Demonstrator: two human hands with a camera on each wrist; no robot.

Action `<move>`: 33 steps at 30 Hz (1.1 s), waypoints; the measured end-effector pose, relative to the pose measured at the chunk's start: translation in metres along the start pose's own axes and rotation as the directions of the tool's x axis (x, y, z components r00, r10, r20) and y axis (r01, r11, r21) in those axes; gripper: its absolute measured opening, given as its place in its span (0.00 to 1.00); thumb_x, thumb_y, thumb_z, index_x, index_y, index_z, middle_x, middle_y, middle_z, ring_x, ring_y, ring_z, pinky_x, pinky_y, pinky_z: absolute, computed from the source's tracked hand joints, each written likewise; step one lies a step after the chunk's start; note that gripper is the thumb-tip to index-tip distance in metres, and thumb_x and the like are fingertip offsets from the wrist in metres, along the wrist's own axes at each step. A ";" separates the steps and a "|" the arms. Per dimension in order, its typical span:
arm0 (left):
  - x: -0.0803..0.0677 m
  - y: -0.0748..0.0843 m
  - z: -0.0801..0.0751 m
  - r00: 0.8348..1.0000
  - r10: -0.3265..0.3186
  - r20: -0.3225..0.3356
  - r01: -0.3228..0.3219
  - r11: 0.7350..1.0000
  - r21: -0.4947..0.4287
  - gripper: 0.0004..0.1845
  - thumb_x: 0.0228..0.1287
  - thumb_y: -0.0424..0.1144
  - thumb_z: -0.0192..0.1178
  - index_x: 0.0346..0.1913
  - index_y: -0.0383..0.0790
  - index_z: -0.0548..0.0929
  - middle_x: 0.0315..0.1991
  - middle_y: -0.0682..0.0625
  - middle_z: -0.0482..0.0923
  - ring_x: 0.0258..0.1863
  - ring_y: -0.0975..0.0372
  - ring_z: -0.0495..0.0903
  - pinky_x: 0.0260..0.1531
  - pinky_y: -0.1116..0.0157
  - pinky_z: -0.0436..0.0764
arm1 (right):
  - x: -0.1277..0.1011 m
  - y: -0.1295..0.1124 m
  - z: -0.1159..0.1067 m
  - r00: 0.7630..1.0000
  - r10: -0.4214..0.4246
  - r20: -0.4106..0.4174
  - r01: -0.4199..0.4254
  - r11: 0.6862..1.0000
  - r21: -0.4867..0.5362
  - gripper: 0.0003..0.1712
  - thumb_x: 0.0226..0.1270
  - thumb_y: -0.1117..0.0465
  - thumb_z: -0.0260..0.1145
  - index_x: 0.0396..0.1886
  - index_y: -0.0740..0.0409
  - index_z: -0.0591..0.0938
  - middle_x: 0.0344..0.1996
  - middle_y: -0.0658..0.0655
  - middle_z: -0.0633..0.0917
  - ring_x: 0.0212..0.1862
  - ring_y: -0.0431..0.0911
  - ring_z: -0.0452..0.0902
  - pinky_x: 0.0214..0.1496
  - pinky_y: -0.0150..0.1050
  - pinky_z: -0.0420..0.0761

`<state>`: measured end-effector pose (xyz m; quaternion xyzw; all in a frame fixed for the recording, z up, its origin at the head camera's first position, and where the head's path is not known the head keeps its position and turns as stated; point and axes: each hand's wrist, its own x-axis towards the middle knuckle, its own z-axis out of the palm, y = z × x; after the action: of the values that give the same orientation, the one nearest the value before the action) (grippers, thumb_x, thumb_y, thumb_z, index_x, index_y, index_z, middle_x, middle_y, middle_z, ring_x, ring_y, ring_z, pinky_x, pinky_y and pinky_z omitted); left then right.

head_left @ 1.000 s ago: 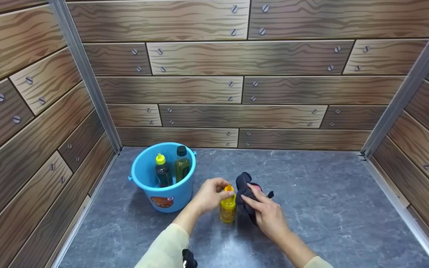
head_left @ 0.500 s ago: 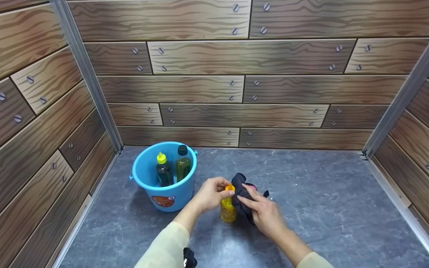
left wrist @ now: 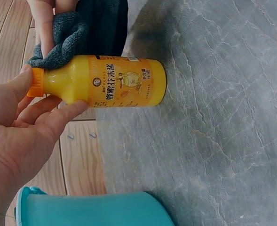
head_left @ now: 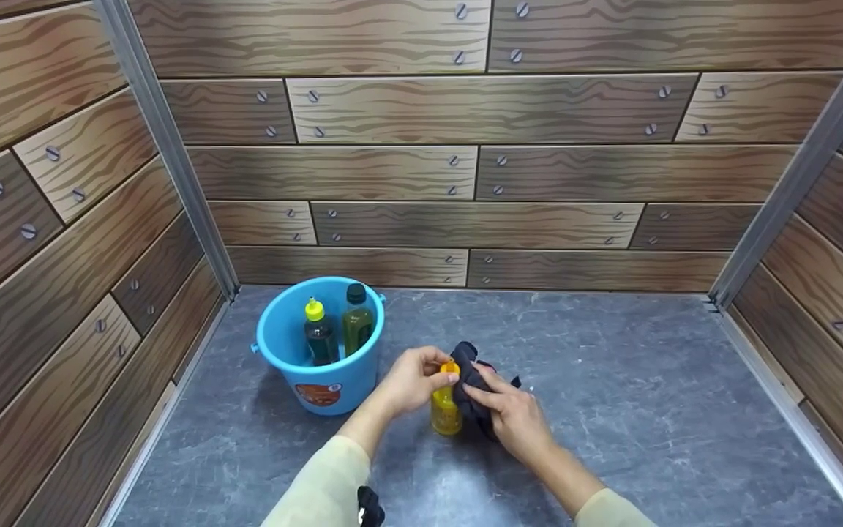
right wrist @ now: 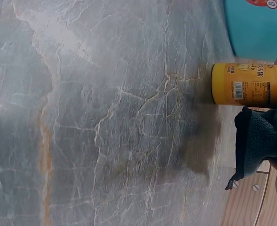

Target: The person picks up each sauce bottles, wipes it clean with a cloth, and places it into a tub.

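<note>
A yellow squeeze bottle (left wrist: 119, 81) with an orange cap and a printed label stands upright on the grey marbled surface. My left hand (head_left: 412, 380) pinches it at the cap and neck, thumb on the cap (left wrist: 36, 83). In my right hand (head_left: 516, 413) is a dark cloth (left wrist: 67, 40), bunched under the fingers and pressed against the bottle's shoulder and neck. Part of the cloth hangs down beside the bottle, its hem and a small loop showing in the right wrist view (right wrist: 258, 136).
To the left stands a blue bucket (head_left: 348, 391) holding a dark bottle with a yellow nozzle cap (head_left: 321, 340) and a green bottle with a black cap (head_left: 357, 322). Wood-patterned panels (head_left: 377, 172) enclose the back and sides, with metal strips in the corners.
The right hand and cloth have shifted a little left, closer against the yellow bottle's neck. The left hand keeps its hold on the cap, and the bottle stays in place.
</note>
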<state>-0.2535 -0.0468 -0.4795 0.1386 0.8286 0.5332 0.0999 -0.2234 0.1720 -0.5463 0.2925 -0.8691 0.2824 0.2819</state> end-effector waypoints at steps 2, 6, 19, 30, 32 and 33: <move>0.000 0.000 0.000 1.000 -0.009 0.002 0.009 1.000 0.000 0.06 0.76 0.36 0.66 0.50 0.40 0.87 0.48 0.49 0.87 0.49 0.58 0.86 0.53 0.54 0.85 | -0.001 0.000 0.001 1.000 0.001 0.012 -0.001 1.000 0.003 0.28 0.55 0.80 0.73 0.52 0.51 0.94 0.64 0.59 0.85 0.57 0.60 0.86 0.48 0.55 0.88; 0.000 0.000 0.001 1.000 -0.028 0.005 0.028 1.000 -0.003 0.06 0.76 0.37 0.67 0.50 0.42 0.87 0.48 0.49 0.87 0.50 0.58 0.86 0.53 0.53 0.85 | -0.004 0.002 0.003 1.000 0.002 0.022 -0.002 1.000 0.013 0.27 0.55 0.80 0.73 0.52 0.51 0.93 0.65 0.60 0.84 0.57 0.60 0.86 0.48 0.55 0.88; -0.001 0.001 0.001 0.999 -0.041 -0.007 0.041 0.999 -0.007 0.06 0.76 0.37 0.67 0.50 0.43 0.87 0.50 0.48 0.87 0.52 0.56 0.86 0.54 0.52 0.85 | -0.009 0.002 0.009 0.988 0.123 0.090 -0.125 0.992 0.020 0.32 0.59 0.80 0.71 0.61 0.52 0.89 0.68 0.61 0.81 0.57 0.61 0.85 0.51 0.55 0.87; -0.001 -0.001 -0.001 0.999 -0.039 -0.001 0.039 0.999 -0.020 0.07 0.77 0.37 0.66 0.52 0.42 0.86 0.50 0.49 0.87 0.52 0.56 0.86 0.55 0.52 0.85 | -0.014 0.001 0.014 0.974 0.210 0.089 -0.210 0.978 -0.012 0.32 0.62 0.78 0.70 0.65 0.53 0.87 0.67 0.64 0.81 0.57 0.65 0.85 0.53 0.57 0.85; -0.001 -0.001 0.000 0.999 -0.042 0.000 0.042 0.999 -0.026 0.07 0.77 0.37 0.66 0.52 0.42 0.86 0.50 0.49 0.87 0.52 0.56 0.86 0.55 0.52 0.85 | -0.016 0.002 0.015 0.967 0.221 0.123 -0.219 0.975 -0.036 0.30 0.64 0.77 0.69 0.65 0.55 0.87 0.68 0.65 0.80 0.58 0.65 0.84 0.55 0.57 0.85; -0.001 -0.001 0.000 0.999 -0.044 0.000 0.044 0.999 -0.028 0.07 0.77 0.37 0.66 0.52 0.42 0.86 0.50 0.49 0.87 0.52 0.56 0.86 0.55 0.52 0.85 | -0.016 0.002 0.015 0.964 0.225 0.144 -0.220 0.974 -0.047 0.29 0.65 0.77 0.69 0.65 0.55 0.86 0.68 0.66 0.80 0.59 0.65 0.84 0.56 0.58 0.84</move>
<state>-0.2529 -0.0477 -0.4801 0.1187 0.8239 0.5425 0.1135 -0.2191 0.1693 -0.5678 0.2088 -0.9193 0.2762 0.1873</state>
